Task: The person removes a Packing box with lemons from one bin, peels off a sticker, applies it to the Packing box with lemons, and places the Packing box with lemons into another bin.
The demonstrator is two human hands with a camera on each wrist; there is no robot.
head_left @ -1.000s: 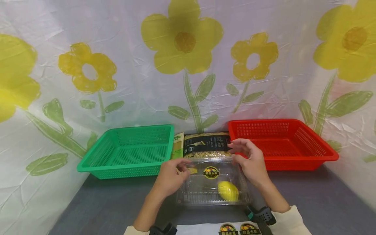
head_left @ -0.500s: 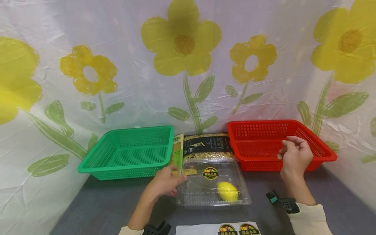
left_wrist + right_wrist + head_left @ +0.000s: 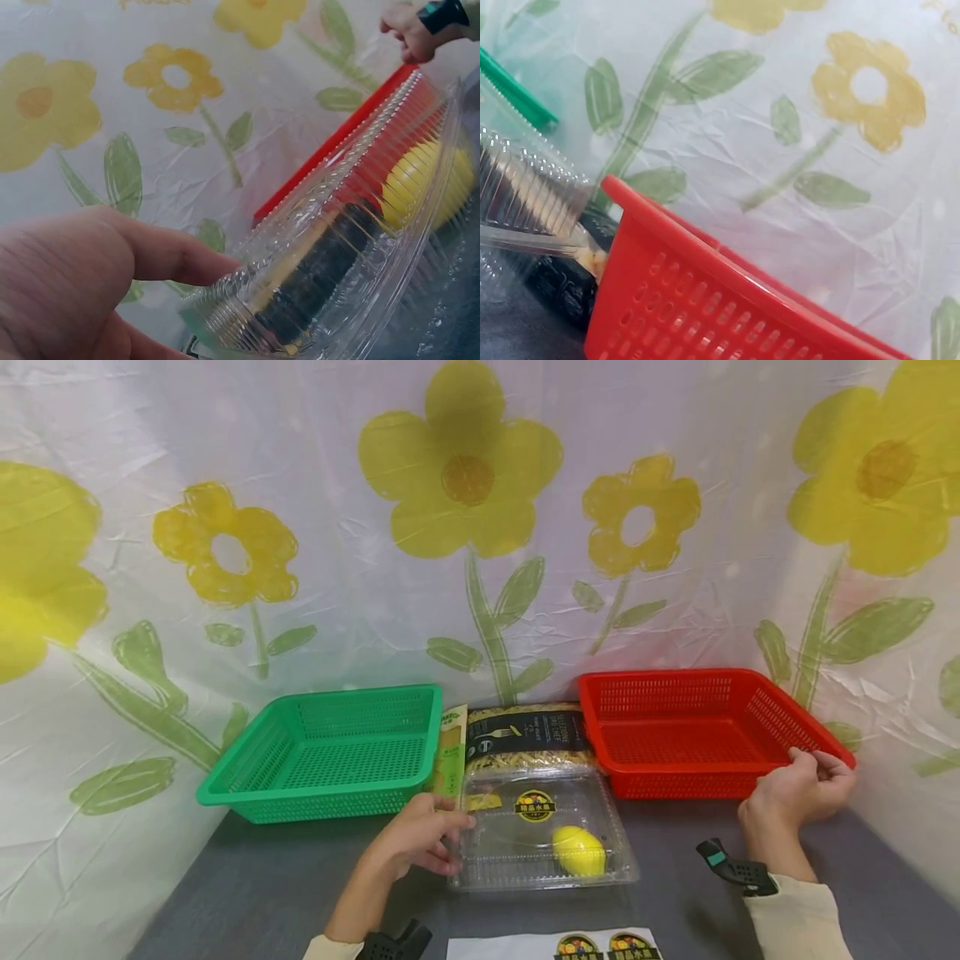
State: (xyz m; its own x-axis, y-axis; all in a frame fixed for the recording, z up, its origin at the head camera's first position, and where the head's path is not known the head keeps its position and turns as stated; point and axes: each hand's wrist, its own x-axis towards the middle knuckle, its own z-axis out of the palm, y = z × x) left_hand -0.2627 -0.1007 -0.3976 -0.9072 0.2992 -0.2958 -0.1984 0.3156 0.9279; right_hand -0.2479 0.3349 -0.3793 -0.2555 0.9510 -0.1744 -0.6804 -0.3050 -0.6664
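Note:
A clear plastic clamshell box [image 3: 487,839] lies on the table, a yellow lemon [image 3: 579,852] inside toward its front right. Its lid carries a round black-and-gold fruit sticker [image 3: 535,806]. My left hand [image 3: 423,835] holds the box's left side, thumb near the lid's edge and fingers down along the wall. The left wrist view shows a finger [image 3: 184,259] right at the box's ribbed corner. My right hand [image 3: 798,787] overlaps the front right rim of the red basket [image 3: 667,768], fingers loosely curled and nothing showing in them. The right wrist view does not show that hand.
A green basket [image 3: 300,793] stands at the back left. Between the baskets, behind the box, lie a black-labelled pasta bag [image 3: 525,731] and a slim green-and-yellow packet [image 3: 452,747]. A white sticker sheet [image 3: 495,947] lies at the front edge. A flowered cloth [image 3: 330,510] hangs behind.
My right hand has left the lid and moved right, then lower, to the red basket's front corner. My left hand has come down from the lid's top to the box's left side.

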